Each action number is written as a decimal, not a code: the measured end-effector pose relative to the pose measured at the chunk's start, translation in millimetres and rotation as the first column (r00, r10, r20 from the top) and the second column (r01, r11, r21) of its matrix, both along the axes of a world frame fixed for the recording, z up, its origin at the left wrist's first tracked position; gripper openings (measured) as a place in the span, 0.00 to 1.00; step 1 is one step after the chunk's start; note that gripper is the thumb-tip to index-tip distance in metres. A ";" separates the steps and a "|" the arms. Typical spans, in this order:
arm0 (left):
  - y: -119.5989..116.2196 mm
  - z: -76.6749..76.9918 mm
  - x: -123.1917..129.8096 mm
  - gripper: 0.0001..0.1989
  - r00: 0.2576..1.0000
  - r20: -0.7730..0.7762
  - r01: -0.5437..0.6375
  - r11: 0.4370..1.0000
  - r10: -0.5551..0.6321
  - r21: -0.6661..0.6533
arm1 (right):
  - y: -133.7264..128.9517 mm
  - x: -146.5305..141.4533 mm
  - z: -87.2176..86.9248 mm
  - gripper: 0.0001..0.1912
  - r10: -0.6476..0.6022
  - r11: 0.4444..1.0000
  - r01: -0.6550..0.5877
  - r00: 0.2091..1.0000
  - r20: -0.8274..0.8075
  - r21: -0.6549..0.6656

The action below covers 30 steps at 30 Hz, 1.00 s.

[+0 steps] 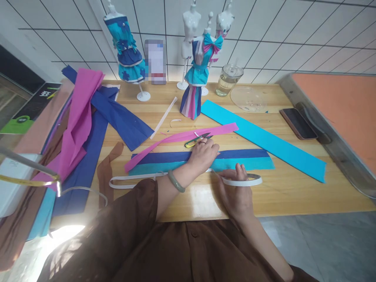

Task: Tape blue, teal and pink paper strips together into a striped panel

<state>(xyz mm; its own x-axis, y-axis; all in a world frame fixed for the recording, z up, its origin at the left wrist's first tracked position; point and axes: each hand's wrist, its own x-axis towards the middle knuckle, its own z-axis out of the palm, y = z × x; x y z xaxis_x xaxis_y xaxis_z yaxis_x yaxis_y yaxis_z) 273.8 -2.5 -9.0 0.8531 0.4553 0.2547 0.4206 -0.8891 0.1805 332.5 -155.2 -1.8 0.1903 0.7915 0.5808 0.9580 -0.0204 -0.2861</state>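
My left hand point(204, 156), with a green bangle at its wrist, lies over a two-tone crepe paper strip point(249, 158), dark blue above turquoise. Its fingers are bent closed against the strip, the fingertips partly hidden. Yellow-handled thread snips point(190, 143) lie right by the knuckles, on a pink paper strip point(173, 137). My right hand point(237, 194) is closed around a roll of narrow white tape point(245, 182). Another length of white tape point(129, 178) loops out along the table left of my left forearm.
A wide turquoise strip point(264, 141) runs diagonally to the right, near a phone point(299, 123). Dressed mannequins point(195, 70), point(126, 51) and a lidded glass point(229, 80) stand at the back. Pink and blue paper point(85, 105) is heaped left. A tray point(331, 129) borders the right.
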 end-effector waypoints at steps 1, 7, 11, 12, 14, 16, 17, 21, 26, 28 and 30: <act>0.0 0.0 0.0 0.09 1.000 -0.003 -0.001 1.000 0.001 -0.003 | 0.1 1.0 -0.7 0.36 -0.036 0.999 0.036 0.999 -0.021 -0.007; -0.3 1.7 -1.0 0.08 1.000 0.003 0.000 1.000 0.000 0.004 | 5.2 10.3 -8.5 0.22 -0.240 0.965 0.234 0.970 -0.036 -0.115; -0.5 2.4 -1.1 0.09 1.000 0.011 0.001 1.000 -0.001 0.016 | 8.1 13.6 -14.0 0.14 -0.269 0.954 0.267 0.963 0.008 -0.137; -0.5 2.4 -1.0 0.09 1.000 0.012 0.001 1.000 -0.001 0.017 | 8.4 13.8 -14.5 0.12 -0.278 0.950 0.276 0.961 0.013 -0.146; -0.5 2.3 -0.8 0.09 1.000 0.014 0.002 1.000 -0.002 0.017 | 8.8 14.1 -14.3 0.11 -0.295 0.942 0.294 0.955 0.018 -0.163; -0.6 2.4 -0.8 0.09 1.000 0.015 0.005 1.000 -0.005 0.016 | 9.0 14.4 -12.9 0.11 -0.306 0.936 0.305 0.952 0.020 -0.173; -0.6 2.7 -0.9 0.08 1.000 0.012 0.006 1.000 -0.006 0.014 | 9.2 14.6 -12.0 0.11 -0.312 0.934 0.310 0.950 0.021 -0.178; -0.6 3.7 -1.3 0.09 1.000 -0.007 0.010 1.000 -0.010 -0.001 | 9.7 15.3 -8.6 0.11 -0.327 0.927 0.325 0.945 0.022 -0.184; -0.3 1.8 -1.1 0.08 1.000 0.013 0.009 1.000 -0.009 0.015 | 10.2 17.9 -9.0 0.12 -0.331 0.924 0.338 0.941 0.068 -0.179; -0.2 -0.1 -0.6 0.08 1.000 0.022 0.006 1.000 -0.007 0.020 | 9.9 19.8 -10.8 0.12 -0.333 0.923 0.343 0.939 0.083 -0.174; 0.1 -1.8 0.0 0.08 1.000 0.029 0.001 1.000 -0.002 0.020 | 9.4 21.5 -12.8 0.12 -0.331 0.923 0.344 0.938 0.097 -0.172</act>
<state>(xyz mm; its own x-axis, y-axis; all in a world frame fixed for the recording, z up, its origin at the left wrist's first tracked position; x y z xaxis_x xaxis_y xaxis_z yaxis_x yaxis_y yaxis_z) 273.8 -2.4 -10.7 0.8461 0.4486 0.2880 0.4141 -0.8933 0.1748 353.9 -145.8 -14.6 0.4318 0.7807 0.4517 0.9014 -0.3921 -0.1838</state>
